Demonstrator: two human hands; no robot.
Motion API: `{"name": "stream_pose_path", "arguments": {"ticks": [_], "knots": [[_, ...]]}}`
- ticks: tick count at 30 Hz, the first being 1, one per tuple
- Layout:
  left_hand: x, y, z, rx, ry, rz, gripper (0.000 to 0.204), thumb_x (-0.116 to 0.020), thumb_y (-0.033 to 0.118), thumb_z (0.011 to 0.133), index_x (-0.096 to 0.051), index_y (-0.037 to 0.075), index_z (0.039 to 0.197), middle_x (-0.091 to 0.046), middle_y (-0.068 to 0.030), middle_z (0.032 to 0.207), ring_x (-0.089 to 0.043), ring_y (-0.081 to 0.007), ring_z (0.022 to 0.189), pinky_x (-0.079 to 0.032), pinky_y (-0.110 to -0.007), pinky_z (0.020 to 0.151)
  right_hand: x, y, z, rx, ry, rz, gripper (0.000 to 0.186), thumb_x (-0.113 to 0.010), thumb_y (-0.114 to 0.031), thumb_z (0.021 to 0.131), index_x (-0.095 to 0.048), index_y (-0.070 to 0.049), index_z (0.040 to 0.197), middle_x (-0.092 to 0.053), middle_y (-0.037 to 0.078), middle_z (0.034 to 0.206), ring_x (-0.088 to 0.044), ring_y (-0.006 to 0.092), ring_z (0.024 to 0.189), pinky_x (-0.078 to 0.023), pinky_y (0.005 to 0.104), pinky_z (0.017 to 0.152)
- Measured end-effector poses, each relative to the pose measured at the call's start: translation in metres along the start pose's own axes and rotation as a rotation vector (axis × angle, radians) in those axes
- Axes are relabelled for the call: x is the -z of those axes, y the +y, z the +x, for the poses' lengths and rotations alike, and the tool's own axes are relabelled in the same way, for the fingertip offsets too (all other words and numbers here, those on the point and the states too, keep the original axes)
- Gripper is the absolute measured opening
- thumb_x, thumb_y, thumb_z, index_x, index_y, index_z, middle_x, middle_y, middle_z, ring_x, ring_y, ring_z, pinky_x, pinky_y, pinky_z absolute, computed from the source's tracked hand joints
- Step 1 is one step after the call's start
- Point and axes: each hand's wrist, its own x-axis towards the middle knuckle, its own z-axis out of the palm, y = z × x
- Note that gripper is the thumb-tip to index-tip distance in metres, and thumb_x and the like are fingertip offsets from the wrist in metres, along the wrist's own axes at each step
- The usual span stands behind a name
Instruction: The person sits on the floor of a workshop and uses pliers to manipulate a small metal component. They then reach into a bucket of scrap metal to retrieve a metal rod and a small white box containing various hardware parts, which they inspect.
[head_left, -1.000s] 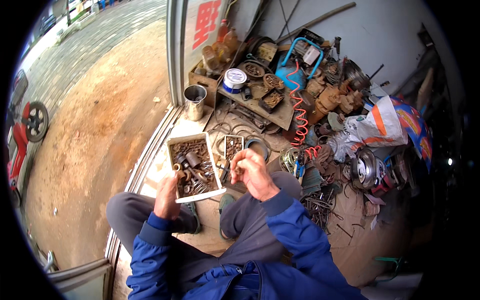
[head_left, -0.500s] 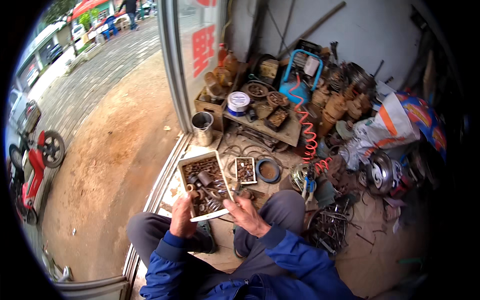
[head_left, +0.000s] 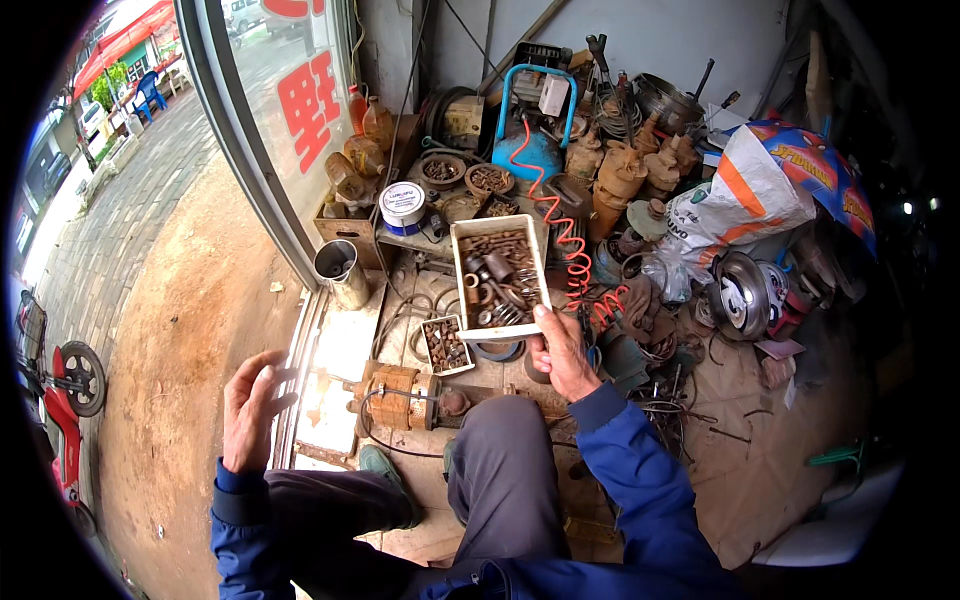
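My right hand [head_left: 566, 354] grips the near right corner of a cream rectangular tray [head_left: 490, 334], thumb over the rim. The tray is tilted slightly toward me and holds rusty bolts [head_left: 497, 243], a dark metal cylinder [head_left: 498, 266], rings and a spring. Away to the left, my left hand [head_left: 252, 408] is empty, its fingers apart, in front of the door frame. Between my hands, on the floor, lies a rusty cylindrical motor or pump [head_left: 397, 396] with a black cable. Just beyond it sits a smaller tray [head_left: 461, 369] of rusty nuts, partly behind the larger tray.
A metal canister [head_left: 341, 274] stands by the glass door [head_left: 297, 75]. Behind the tray are a low bench with a blue-and-white tin [head_left: 402, 204], a blue compressor [head_left: 527, 157] and a red coiled hose [head_left: 571, 250]. Metal parts and a white sack [head_left: 740, 205] crowd the right.
My left hand has let go of the cream tray and moved left. The right hand has carried the tray forward and rightward, uncovering the rusty motor. The view has also turned.
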Motion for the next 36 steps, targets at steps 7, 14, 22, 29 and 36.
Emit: {"name": "stream_pose_path", "arguments": {"ticks": [7,14,22,29,36], "knots": [[0.001,-0.005,0.018,-0.03,0.014,0.34,0.033,-0.066,0.022,0.097,-0.066,-0.005,0.117,-0.064,-0.0187,0.129,-0.062,-0.0251,0.119,-0.048,-0.038,0.103,0.108,0.09,0.152,-0.064,0.486,-0.131,0.036,-0.063,-0.045,0.099,-0.049,-0.013,0.093,-0.044,-0.001,0.064,-0.037,0.0063,0.044,-0.028,0.0251,0.038],[-0.002,0.004,0.023,0.031,0.034,0.481,0.035,-0.064,0.021,0.1,-0.064,-0.003,0.125,-0.056,-0.0217,0.141,-0.056,-0.0315,0.13,-0.045,-0.042,0.108,0.144,0.137,0.275,-0.14,0.562,-0.08,0.038,-0.061,-0.047,0.099,-0.049,-0.012,0.09,-0.041,-0.003,0.065,-0.033,0.0073,0.045,-0.025,0.026,0.039],[-0.01,0.01,0.021,-0.013,-0.125,0.542,0.044,-0.056,0.02,0.106,-0.052,-0.008,0.14,-0.05,-0.0262,0.149,-0.045,-0.0368,0.141,-0.031,-0.044,0.121,0.181,0.133,0.319,-0.02,0.756,-1.114,0.06,-0.06,-0.063,0.094,-0.053,-0.004,0.092,-0.052,0.009,0.067,-0.051,0.0244,0.057,-0.043,0.0432,0.055],[-0.011,-0.001,0.015,-0.044,0.026,0.408,0.03,-0.07,0.018,0.097,-0.066,-0.004,0.118,-0.058,-0.0189,0.136,-0.058,-0.0283,0.128,-0.047,-0.042,0.109,0.037,0.021,0.235,-0.235,0.237,-0.534,0.066,-0.049,-0.063,0.102,-0.058,-0.001,0.123,-0.034,-0.004,0.066,-0.029,0.0055,0.05,-0.023,0.0239,0.044],[-0.043,-0.013,-0.003,-0.316,0.083,0.351,0.03,-0.076,0.012,0.088,-0.069,0.001,0.115,-0.07,-0.0157,0.118,-0.067,-0.0261,0.106,-0.054,-0.036,0.088,-0.135,-0.008,0.063,-0.362,-0.535,0.246,0.069,-0.048,-0.065,0.101,-0.053,-0.002,0.128,-0.06,0.011,0.101,-0.063,0.0214,0.089,-0.054,0.0333,0.072]]}}
